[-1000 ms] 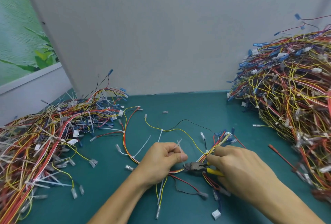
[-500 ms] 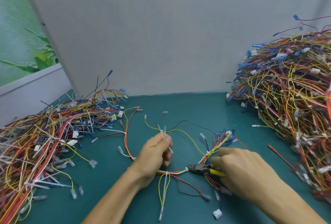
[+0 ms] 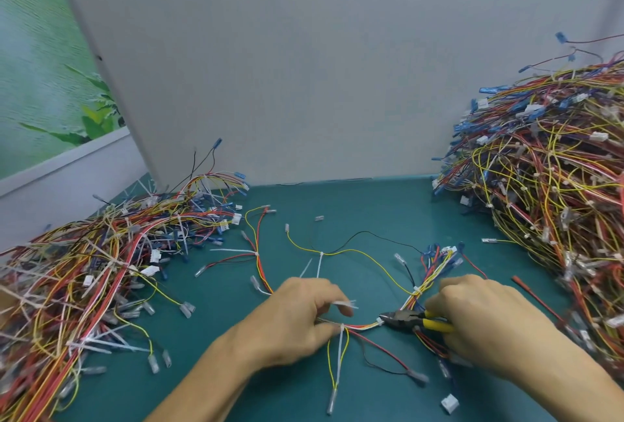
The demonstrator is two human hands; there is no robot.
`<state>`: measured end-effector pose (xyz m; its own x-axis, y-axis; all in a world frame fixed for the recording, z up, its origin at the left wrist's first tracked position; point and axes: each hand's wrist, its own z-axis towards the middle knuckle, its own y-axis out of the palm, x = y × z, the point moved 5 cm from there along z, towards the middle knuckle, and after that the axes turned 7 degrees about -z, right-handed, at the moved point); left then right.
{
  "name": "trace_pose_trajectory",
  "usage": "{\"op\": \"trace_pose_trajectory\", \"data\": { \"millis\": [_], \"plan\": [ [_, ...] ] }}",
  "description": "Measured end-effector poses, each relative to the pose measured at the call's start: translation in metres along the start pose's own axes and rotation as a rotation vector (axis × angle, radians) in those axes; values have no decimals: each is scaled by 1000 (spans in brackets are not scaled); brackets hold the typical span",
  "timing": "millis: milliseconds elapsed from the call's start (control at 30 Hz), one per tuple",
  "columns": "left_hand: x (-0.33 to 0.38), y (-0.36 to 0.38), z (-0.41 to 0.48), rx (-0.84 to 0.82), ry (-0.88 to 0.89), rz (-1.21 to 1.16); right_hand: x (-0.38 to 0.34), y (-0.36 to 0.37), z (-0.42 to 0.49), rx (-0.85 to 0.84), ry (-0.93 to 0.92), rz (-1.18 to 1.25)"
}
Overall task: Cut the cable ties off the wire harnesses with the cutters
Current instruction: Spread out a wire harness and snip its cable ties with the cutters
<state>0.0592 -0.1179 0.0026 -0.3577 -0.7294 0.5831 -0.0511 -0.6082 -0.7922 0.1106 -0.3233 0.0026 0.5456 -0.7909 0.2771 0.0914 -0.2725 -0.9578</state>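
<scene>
Near the counter's [image 3: 371,212] front edge, my left hand [image 3: 297,320] pinches the wire harness [image 3: 360,325] steady so the cutters [image 3: 403,318], gripped in my right hand [image 3: 479,317], can nip its cable tie [image 3: 380,322].

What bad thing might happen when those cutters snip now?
1. The right hand holds the cutters with their nose right at a white tie on the harness. They might nick a wire under the tie.
2. The left hand pinches the harness close to that nose, so a slip could catch its fingers.
</scene>
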Motion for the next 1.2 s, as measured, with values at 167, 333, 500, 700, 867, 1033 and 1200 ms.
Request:
{"op": "trace_pose_trajectory", "data": {
  "millis": [167, 333, 500, 700, 867, 1033, 1200],
  "plan": [
    [-8, 13, 0, -29, 10, 47, 0, 3, 0, -4, -8, 1],
    [-8, 11, 3, -28, -10, 39, 0, 3, 1, -9, -2, -18],
    [-11, 12, 4, -11, 15, 47, -2, 0, -1, -26, 8, -1],
    [-16, 10, 7, 1, -65, 7, -6, -4, -4, 3, 16, 2],
    [-23, 9, 10, 94, -171, -54, -22, -7, -4, 145, 6, 33],
    [-27, 6, 10, 97, -232, -170, -37, 0, 0, 128, -39, 64],
    [-30, 5, 10, 121, -291, -277, -33, 0, -1, 103, -49, 62]
  ]
}}
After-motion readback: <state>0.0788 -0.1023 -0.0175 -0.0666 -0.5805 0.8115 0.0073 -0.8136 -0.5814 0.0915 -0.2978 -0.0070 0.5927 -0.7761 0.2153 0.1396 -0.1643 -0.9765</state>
